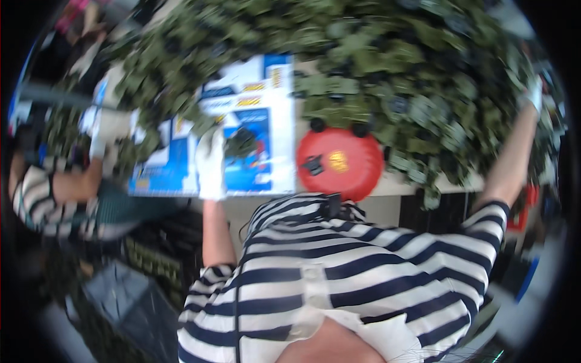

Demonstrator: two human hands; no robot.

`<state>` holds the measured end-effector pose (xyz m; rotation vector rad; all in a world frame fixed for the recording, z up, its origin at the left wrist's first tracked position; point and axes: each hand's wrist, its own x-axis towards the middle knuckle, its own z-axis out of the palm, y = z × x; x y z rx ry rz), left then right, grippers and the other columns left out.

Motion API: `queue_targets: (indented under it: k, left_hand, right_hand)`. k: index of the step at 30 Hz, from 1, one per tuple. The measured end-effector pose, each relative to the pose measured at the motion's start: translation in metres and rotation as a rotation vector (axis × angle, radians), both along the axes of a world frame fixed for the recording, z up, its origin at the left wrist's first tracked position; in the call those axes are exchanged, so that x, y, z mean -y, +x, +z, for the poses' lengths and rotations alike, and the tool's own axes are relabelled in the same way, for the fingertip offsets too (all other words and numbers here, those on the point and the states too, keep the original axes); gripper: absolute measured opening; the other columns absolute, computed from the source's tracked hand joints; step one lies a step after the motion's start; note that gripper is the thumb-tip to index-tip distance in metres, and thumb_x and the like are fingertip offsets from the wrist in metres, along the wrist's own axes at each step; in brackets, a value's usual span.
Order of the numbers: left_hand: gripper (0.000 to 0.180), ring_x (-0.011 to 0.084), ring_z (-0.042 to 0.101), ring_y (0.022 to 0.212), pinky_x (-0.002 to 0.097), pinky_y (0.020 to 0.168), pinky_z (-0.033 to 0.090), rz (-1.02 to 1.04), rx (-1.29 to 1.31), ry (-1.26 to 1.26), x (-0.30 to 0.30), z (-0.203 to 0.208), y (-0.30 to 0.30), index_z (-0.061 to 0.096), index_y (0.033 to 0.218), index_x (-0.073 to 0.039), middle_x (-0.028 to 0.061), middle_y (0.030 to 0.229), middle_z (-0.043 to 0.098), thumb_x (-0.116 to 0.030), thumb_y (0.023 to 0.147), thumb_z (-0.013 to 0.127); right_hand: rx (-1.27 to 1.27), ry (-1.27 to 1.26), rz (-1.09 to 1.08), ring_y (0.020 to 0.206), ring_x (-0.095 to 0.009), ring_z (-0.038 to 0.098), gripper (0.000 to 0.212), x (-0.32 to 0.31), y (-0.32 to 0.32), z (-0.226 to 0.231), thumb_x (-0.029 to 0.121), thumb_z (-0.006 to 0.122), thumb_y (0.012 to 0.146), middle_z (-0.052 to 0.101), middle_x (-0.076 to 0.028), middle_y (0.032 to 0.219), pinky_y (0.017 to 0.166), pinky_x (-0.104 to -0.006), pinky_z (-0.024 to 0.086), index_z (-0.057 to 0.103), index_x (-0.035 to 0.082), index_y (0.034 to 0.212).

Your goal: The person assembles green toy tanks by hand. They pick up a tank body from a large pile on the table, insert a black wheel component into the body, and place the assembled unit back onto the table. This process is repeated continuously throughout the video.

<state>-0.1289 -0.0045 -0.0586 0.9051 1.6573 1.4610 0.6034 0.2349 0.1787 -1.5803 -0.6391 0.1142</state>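
A heap of olive-green, flat leaf-like pieces [411, 60] with dark round parts among them spreads over the table. My left hand [212, 166], in a white glove, is over a blue and white printed sheet [281, 163]. Its fingers look pinched together at a green piece [207, 124] by the heap's near edge, though blur softens the grip. Just right of this hand, one loose green piece [241, 143] lies on the sheet. My right arm reaches far out to the right; the gloved right hand [534, 95] is at the heap's edge, its fingers smeared and partly hidden.
A red round dish [357, 163] stands at the table's near edge, with a small black piece [313, 165] in it. At the left, a person in a striped top [51, 196] works with a gloved hand [112, 130]. Something red [520, 212] is low on the right.
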Motion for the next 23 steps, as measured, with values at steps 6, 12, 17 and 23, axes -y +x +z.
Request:
queue_targets:
  k: [6, 12, 17, 23]
  left_hand:
    - [0.084, 0.0379, 0.035, 0.141, 0.0506, 0.114, 0.028, -0.334, -1.253, -0.252, 0.013, 0.006, -0.026, 0.051, 0.138, -0.011, 0.0150, 0.140, 0.052, -0.038, 0.065, 0.083]
    - [0.077, 0.0351, 0.051, 0.128, 0.0579, 0.115, 0.018, -0.504, -1.290, -0.490, -0.002, -0.019, -0.005, 0.060, 0.118, -0.008, 0.0172, 0.115, 0.066, -0.052, 0.060, 0.083]
    - [0.084, 0.0357, 0.066, 0.104, 0.0392, 0.093, 0.049, -0.429, -0.874, -0.666, 0.000, -0.013, 0.009, 0.058, 0.127, -0.003, 0.0199, 0.114, 0.068, -0.059, 0.068, 0.078]
    - [0.077, 0.0284, 0.062, 0.117, 0.0325, 0.100, 0.045, -0.428, -0.132, -0.498, 0.014, -0.042, -0.040, 0.054, 0.138, -0.006, 0.0129, 0.127, 0.066, -0.051, 0.080, 0.076]
  right_hand:
    - [0.069, 0.029, 0.030, 0.105, -0.025, 0.062, 0.047, 0.017, -0.067, -0.019, 0.040, 0.055, 0.099, 0.065, -0.016, 0.119, 0.095, -0.0386, 0.049, 0.060, 0.002, 0.127]
    - [0.594, -0.347, 1.225, 0.103, -0.022, 0.066, 0.025, 0.157, -0.327, -0.132, 0.017, 0.067, 0.091, 0.070, -0.009, 0.114, 0.095, -0.0341, 0.051, 0.069, 0.003, 0.112]
    - [0.767, -0.667, 1.517, 0.111, -0.035, 0.062, 0.049, 0.218, -0.398, -0.275, 0.027, 0.075, 0.080, 0.062, -0.017, 0.125, 0.097, -0.0422, 0.050, 0.062, 0.008, 0.123]
    - [0.899, -0.780, 1.594, 0.125, -0.039, 0.050, 0.070, 0.227, -0.422, -0.332, 0.032, 0.077, 0.076, 0.049, -0.019, 0.140, 0.107, -0.0439, 0.041, 0.050, 0.011, 0.137]
